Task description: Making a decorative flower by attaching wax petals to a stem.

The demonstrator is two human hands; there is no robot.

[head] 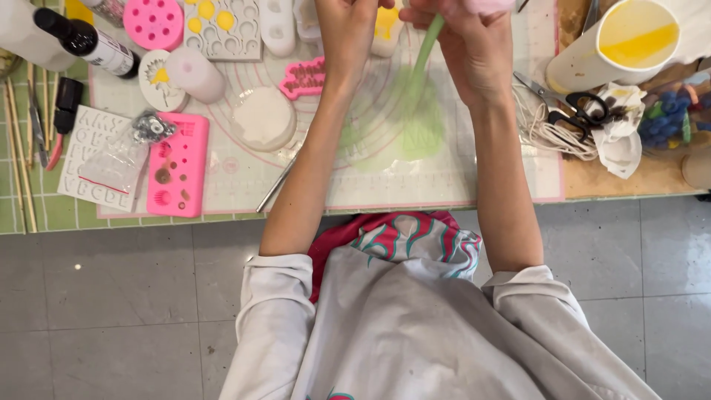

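Overhead, right hand fingers clamp a pale green stick; left hand fingers unclear.

The floor is laid with large grey tiles parted by thin pale grout lines, and it fills the lower part of the view below the bench. The bench edge runs straight across above the floor, its top brownish at the right end and covered by a green gridded mat at the left end. Light is even and soft, with faint shadow.
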